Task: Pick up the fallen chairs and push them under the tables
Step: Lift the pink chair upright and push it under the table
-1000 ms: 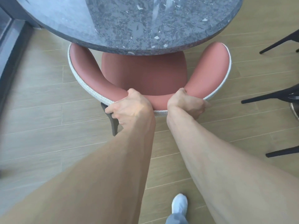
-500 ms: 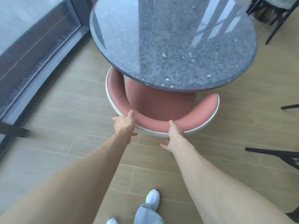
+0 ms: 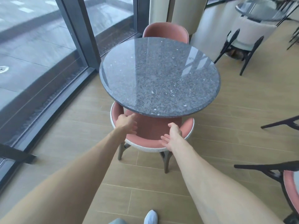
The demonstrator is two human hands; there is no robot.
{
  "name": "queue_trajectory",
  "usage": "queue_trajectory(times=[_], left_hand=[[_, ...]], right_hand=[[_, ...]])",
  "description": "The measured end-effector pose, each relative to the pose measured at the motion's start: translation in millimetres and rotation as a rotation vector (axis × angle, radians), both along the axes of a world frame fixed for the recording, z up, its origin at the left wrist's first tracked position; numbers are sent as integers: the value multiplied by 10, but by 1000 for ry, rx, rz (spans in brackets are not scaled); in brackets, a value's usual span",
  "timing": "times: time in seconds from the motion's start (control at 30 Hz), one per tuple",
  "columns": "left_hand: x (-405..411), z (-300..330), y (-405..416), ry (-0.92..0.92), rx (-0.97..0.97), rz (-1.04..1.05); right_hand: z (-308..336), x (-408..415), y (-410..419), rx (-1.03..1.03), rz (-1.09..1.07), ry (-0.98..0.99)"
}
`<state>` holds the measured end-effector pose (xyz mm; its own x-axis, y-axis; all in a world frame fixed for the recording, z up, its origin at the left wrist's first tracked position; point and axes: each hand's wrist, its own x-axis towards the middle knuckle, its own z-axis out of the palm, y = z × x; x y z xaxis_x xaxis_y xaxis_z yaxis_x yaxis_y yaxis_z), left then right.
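Both hands have let go of the pink chair point(image 3: 150, 135), which stands upright, pushed under the round stone table point(image 3: 160, 75).

Left hand point(image 3: 127, 124) hovers over the backrest, fingers loosely curled; right hand point(image 3: 172, 137) spreads open. Tabletop hides the seat front; another fallen chair point(image 3: 289, 185) is cut off at right.
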<state>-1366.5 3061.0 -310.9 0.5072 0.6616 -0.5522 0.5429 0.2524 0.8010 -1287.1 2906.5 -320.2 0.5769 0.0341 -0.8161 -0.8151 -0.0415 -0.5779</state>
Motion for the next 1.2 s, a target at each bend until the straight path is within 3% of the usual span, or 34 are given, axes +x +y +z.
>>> queue_trajectory(times=[0.13,0.3,0.43,0.6,0.77,0.97,1.2], left_hand=[[-23,26,-33,49,184,-240],[-134,-214,37,272,456,-685],[-139,-384,163,322,555,-954],[14,-509,403,285,610,-1078],[210,-771,527,334,602,-1122],[672,-1597,646,446,520,-1183],[1302,-2814,565,682,365,-1406]], right_hand=[[39,-10,27,6,41,-37],[-90,-129,84,-29,86,-27],[-203,-194,147,-109,79,-48],[-420,-236,321,-305,168,-141],[-611,-249,501,-617,622,-302],[-1290,271,743,-733,1017,-330],[-2590,986,977,-819,1458,-124]])
